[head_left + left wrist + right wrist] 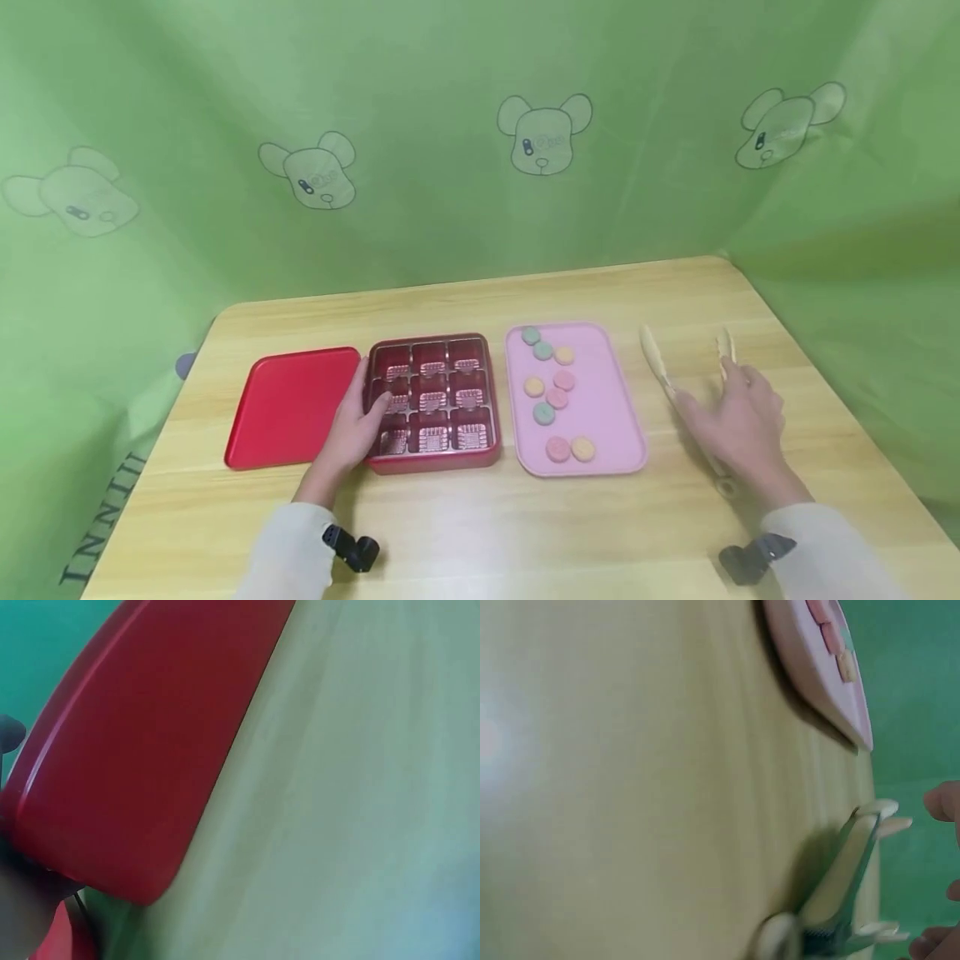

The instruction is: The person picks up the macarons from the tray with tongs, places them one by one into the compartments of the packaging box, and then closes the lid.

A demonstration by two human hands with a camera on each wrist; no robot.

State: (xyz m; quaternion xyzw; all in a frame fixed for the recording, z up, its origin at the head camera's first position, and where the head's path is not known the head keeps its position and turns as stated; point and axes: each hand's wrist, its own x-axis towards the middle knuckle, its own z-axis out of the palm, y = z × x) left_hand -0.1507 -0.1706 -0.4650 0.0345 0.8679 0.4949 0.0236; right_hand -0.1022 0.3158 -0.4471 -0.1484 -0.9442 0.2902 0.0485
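My left hand [356, 425] grips the left side of a red box [450, 464], thumb over the rim and fingers along the outer wall. A clear insert divides the box into several compartments. In the left wrist view the box's smooth red wall [142, 750] slants across the table. On the right, my right hand [742, 421] hovers with fingers spread over cream-coloured tongs [655, 357]. The tongs lie spread in a V, their ring end [726, 486] toward me. In the right wrist view, fingers [943, 801] show at the edge, apart from the tongs [836, 885].
A pink tray [600, 400] between box and tongs carries several small round pastel cookie-like pieces [557, 449] in pink, yellow and green. Left of the box lies a flat red lid [292, 408]. Behind the wooden table [555, 533] hangs a green curtain [435, 233].
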